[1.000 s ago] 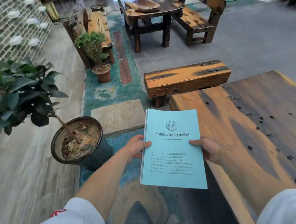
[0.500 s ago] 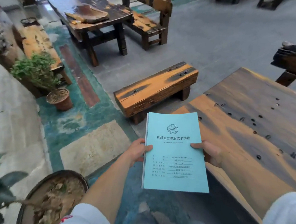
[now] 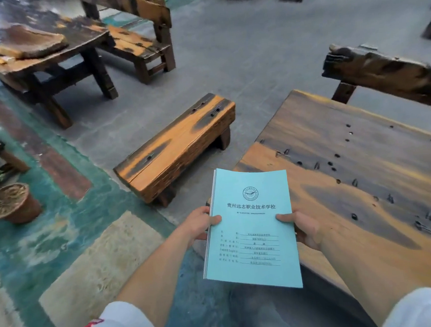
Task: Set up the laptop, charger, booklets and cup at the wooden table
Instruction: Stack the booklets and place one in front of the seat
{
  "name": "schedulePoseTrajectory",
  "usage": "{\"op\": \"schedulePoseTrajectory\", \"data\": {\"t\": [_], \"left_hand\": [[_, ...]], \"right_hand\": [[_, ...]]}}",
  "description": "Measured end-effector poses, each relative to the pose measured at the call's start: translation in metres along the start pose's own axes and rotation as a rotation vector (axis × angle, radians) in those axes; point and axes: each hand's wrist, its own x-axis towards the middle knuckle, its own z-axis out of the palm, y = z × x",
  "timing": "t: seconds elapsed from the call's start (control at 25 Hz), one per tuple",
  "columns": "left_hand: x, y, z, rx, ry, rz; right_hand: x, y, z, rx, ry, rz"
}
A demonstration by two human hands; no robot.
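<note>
The booklet (image 3: 250, 227) is hiding the fingers of both hands beneath it; its small form lines are blurring past reading. The frame edges are cutting off the wooden table (image 3: 358, 179) and the plant pot (image 3: 10, 204).

Rustic furniture showroom – slab tables (image 3: 350, 169), benches (image 3: 177, 148) everywhere.

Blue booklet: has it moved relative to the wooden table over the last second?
Yes. The blue booklet has shifted right; its top corner now overlaps the wooden table edge.

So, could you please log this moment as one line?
booklets: held by both hands | left hand, right hand: gripping edges | wooden table: bare
</note>
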Motion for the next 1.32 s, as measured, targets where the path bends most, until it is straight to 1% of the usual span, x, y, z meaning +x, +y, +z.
{"op": "schedulePoseTrajectory", "data": {"t": [0.16,0.32,0.44,0.56,0.92,1.16,1.32], "left_hand": [[0.037,0.051,0.010,0.102,-0.100,-0.012],[0.078,0.103,0.021,0.249,-0.120,-0.005],[0.097,0.139,0.037,0.298,-0.160,-0.010],[0.126,0.159,0.049,0.326,-0.194,-0.049],[0.209,0.185,0.062,0.450,-0.291,-0.059],[0.246,0.186,0.052,0.486,-0.319,-0.097],[0.265,0.178,0.050,0.534,-0.333,-0.125]], "right_hand": [[0.028,-0.017,-0.026,0.057,0.038,-0.002],[0.053,-0.038,-0.049,0.118,0.067,-0.021],[0.064,-0.054,-0.070,0.168,0.090,-0.020],[0.077,-0.066,-0.088,0.197,0.126,-0.006],[0.119,-0.070,-0.094,0.317,0.249,0.082],[0.156,-0.062,-0.070,0.379,0.339,0.165],[0.174,-0.060,-0.055,0.365,0.425,0.206]]}}
